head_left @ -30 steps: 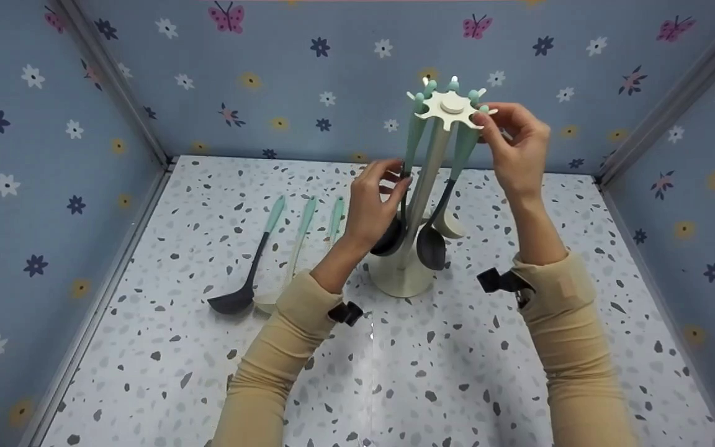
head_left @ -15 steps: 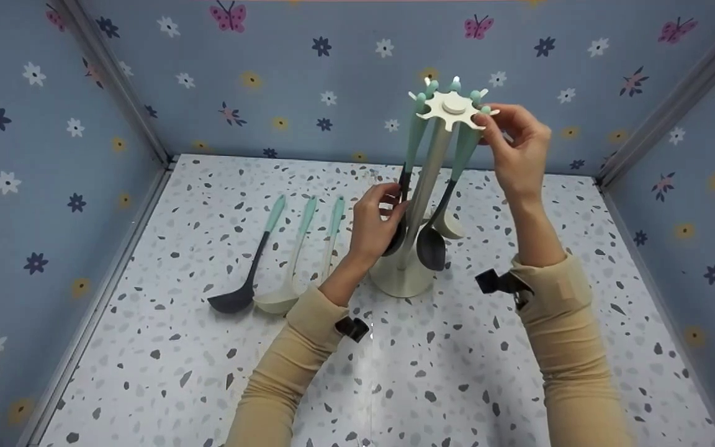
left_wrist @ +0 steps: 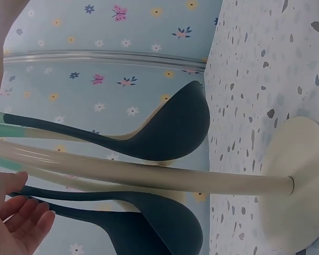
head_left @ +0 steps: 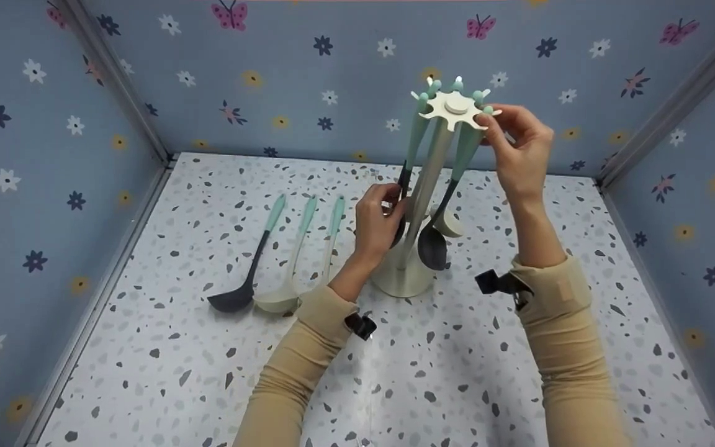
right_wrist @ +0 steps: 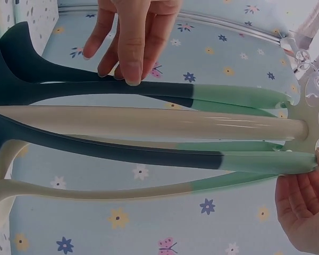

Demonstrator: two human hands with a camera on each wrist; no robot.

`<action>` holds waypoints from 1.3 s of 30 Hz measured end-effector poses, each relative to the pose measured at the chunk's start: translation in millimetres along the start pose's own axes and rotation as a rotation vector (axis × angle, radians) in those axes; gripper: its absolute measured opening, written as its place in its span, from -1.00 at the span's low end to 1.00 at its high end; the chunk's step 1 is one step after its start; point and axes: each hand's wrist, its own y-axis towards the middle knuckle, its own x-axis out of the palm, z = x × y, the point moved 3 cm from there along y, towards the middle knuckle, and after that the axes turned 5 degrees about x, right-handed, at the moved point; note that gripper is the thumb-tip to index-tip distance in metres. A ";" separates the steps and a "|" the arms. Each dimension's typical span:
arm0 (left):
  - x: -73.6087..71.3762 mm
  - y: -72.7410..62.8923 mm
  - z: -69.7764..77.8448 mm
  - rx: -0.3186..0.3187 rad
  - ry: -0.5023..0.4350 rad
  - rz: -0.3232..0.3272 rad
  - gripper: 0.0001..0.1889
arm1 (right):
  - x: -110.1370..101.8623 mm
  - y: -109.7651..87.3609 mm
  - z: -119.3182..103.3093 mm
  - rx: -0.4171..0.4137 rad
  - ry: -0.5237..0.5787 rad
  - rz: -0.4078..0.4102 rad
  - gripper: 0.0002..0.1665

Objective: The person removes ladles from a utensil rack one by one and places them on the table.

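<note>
My right hand pinches the top of a serving spoon with a mint handle and dark head, hanging on the right of the cream utensil stand. On the stand's left, my left hand has its thumb and fingertips around the thin dark stem of another hanging spoon. Just beside that one hangs a second dark utensil; its head is partly hidden in the left wrist view. Behind the pole are cream-stemmed utensils, one with a cream head.
Left of the stand, a dark ladle, a cream ladle and another mint-handled utensil lie on the speckled table. The last one's head is behind my left sleeve. Patterned panels enclose the back and sides.
My left hand has slid down along the dark stem and slightly right, and the dark head behind it has shifted rightward. My right hand stays at the stand's top.
</note>
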 end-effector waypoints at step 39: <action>-0.8 6.9 7.8 0.011 0.065 0.023 -0.96 | -0.2 -0.5 -0.5 -0.050 -0.054 -0.009 -0.87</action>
